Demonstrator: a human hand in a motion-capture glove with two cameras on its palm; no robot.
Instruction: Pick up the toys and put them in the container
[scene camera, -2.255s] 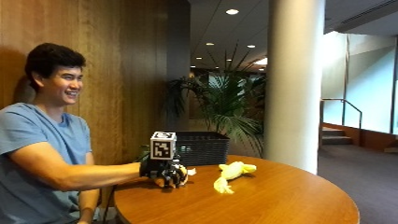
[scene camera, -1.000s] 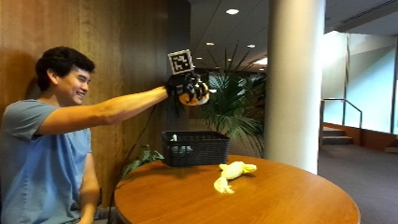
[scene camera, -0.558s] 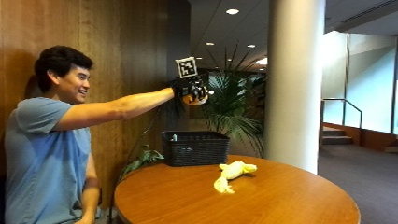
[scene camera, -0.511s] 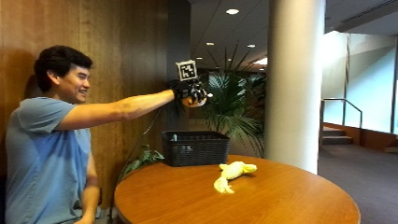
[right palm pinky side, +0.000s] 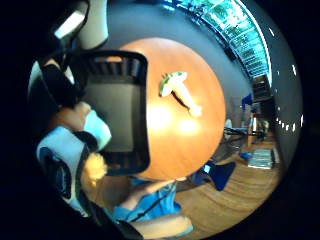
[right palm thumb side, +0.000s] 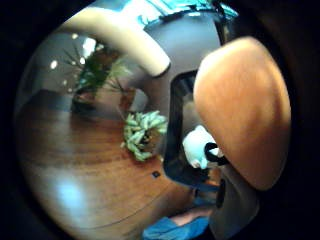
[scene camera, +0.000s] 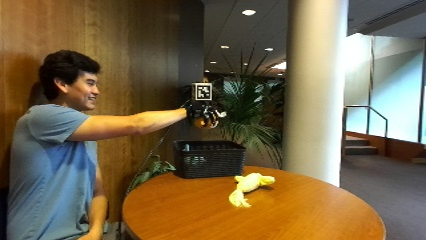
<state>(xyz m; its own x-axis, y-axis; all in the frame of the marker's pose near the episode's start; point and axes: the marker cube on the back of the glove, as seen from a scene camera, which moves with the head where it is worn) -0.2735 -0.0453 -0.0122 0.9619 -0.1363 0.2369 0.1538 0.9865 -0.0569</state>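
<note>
We see the person seated at a round wooden table (scene camera: 266, 215), right arm held out straight at about shoulder height. The gloved right hand (scene camera: 203, 115) hangs in the air directly above the black basket (scene camera: 210, 159), well apart from it. Its fingers are curled round a small orange and white toy (scene camera: 212, 119); part of the toy shows below and beside the glove. In the little-finger-side palm view the toy (right palm pinky side: 85, 150) sits right against the palm, pale blue-white with an orange part, and the basket (right palm pinky side: 117, 115) lies open underneath it. In the thumb-side palm view an orange rounded surface (right palm thumb side: 245, 110) fills much of the picture, close to the palm; we cannot tell whether it is toy or finger. A white part (right palm thumb side: 197, 147) shows beside it, over the basket's interior.

The basket stands on the table near the edge by the wood-panelled wall. We cannot make out anything inside it.

A yellow plush toy (scene camera: 247, 186) with a greenish end lies flat on the table, near the basket but not touching it. Nothing touches it.

A potted palm (scene camera: 249, 110) stands behind the table, next to a white column (scene camera: 316, 90).
</note>
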